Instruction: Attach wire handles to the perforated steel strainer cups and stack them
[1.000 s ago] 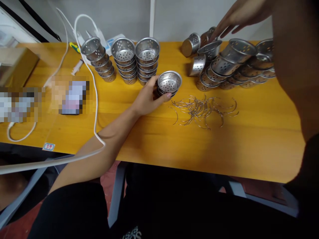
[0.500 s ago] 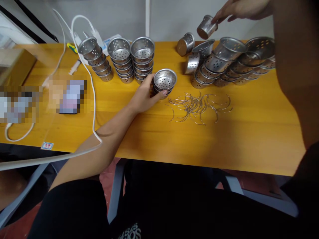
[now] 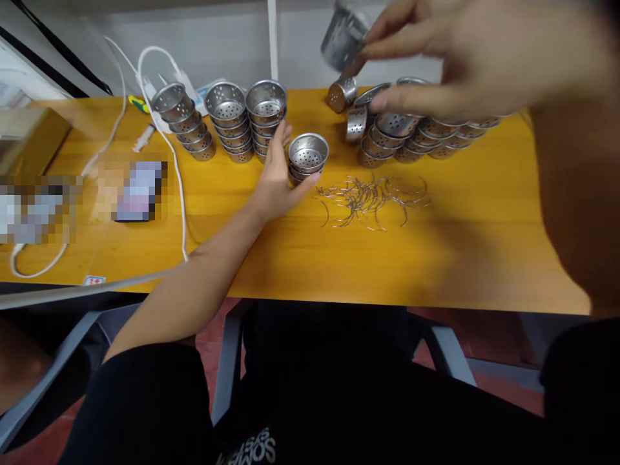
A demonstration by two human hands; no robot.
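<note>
My right hand [image 3: 436, 64], blurred and close to the camera, is raised over the back of the table and grips a metal cup [image 3: 343, 40] at its side. My left hand [image 3: 278, 177] has its fingers stretched out and thumb apart, beside a short stack of perforated metal cups [image 3: 309, 154]. Its thumb reaches the front of that stack; whether it touches cannot be made out. Just right of the stack, curved thin metal wires [image 3: 363, 199] lie in a loose heap.
Stacks of perforated cups stand behind on the left [image 3: 225, 110] and on the right [image 3: 380, 142], the latter partly hidden by my right hand. Two cups lie on their sides [image 3: 343, 94]. A white cable [image 3: 179, 174], a phone [image 3: 140, 190] and a cardboard box [image 3: 36, 139] occupy the left.
My right hand has moved left and nearer the camera with its cup. My left hand's fingers have opened away from the short stack. The view has shifted slightly.
</note>
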